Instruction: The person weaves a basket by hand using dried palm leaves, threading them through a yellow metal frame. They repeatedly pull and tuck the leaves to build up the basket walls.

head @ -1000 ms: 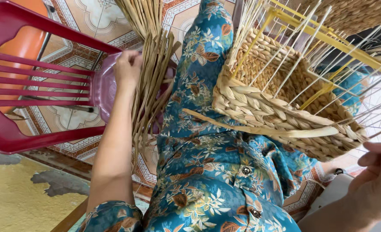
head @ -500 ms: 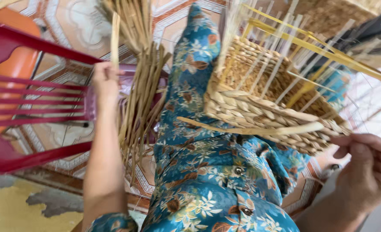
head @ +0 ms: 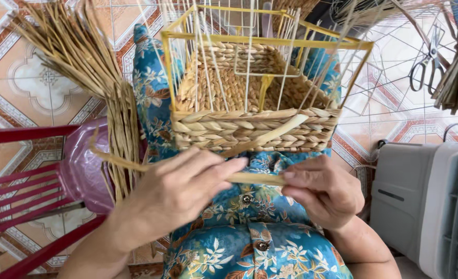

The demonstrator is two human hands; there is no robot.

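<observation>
We have a half-woven basket of pale straw-coloured plaited fibre on a yellow wire box frame (head: 249, 111) resting on our lap, against the blue floral dress (head: 249, 243). The base looks fully woven, and the near wall carries a few finished rows of thick braid along the bottom. Above those rows the thin white upright wires (head: 208, 62) and the yellow top rim stand bare, so by our reckoning most of the wall height is yet to be filled.

Our left hand (head: 180, 188) is closed lightly over a long flat tan fibre strand (head: 255, 178), fingers laid across it, and our right hand (head: 322, 191) pinches the same strand at its other side. The strand runs between the two hands just below the basket's near wall; a second strip slants up across the braid, though we cannot quite tell whether it is the same piece.

A loose bundle of dried tan reeds (head: 102, 88) lies just left of the basket, beside a pink plastic bowl (head: 84, 168) on a red plastic chair (head: 17, 196). Metal scissors (head: 428, 59) lie on the tiled floor, well apart at the right, near a grey fan unit (head: 430, 206).
</observation>
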